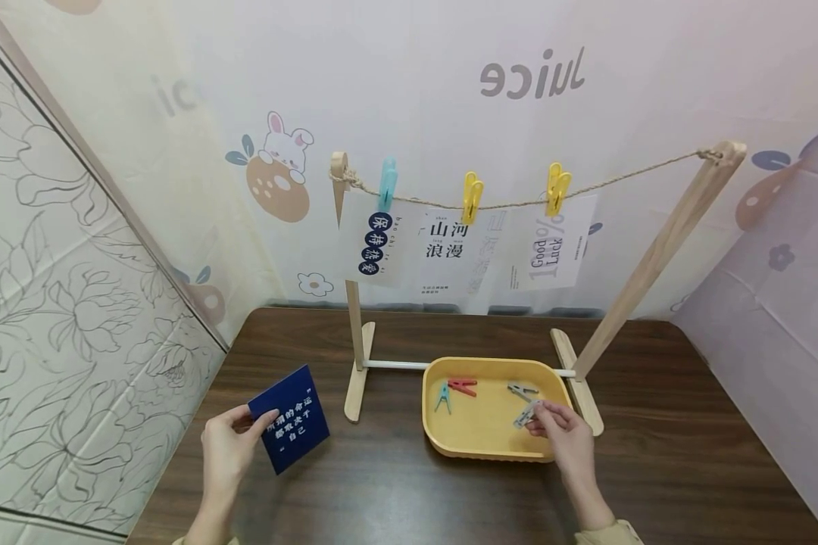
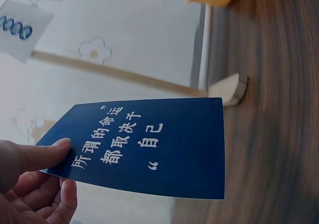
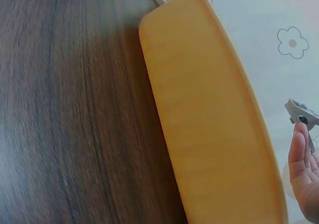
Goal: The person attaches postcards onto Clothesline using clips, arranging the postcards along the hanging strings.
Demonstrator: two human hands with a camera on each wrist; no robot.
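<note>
**Inspector:** Report the hands.

**Assistant:** Left hand (image 1: 228, 443) is raised just over the table (image 1: 395, 484), left of the rack (image 1: 357, 333). Its thumb and fingers pinch the lower left corner of a blue card (image 1: 290, 418), which is held tilted, printed face toward the head camera. The left wrist view confirms it: thumb on the printed face, fingers curled behind.

**Inspector:** Right hand?

**Assistant:** Right hand (image 1: 564, 433) reaches over the near right corner of the tray (image 1: 477, 453). Its fingertips pinch a grey peg (image 1: 526, 415), held above the tray floor. The right wrist view shows only the fingertips and one end of the peg.

**Inspector:** Tray contents?

**Assistant:** Three loose pegs: a blue one (image 1: 442, 397) at the left, a red one (image 1: 462, 386) just beside it, and a second grey one (image 1: 521, 390) toward the back right. The tray sits on the table between the rack's feet, against its white crossbar (image 1: 395, 365).

**Inspector:** The rack itself?

**Assistant:** A string (image 1: 518, 203) runs between the posts. Three cards hang from it, one on a blue clip (image 1: 387, 184) and two on yellow clips (image 1: 473, 197).
</note>
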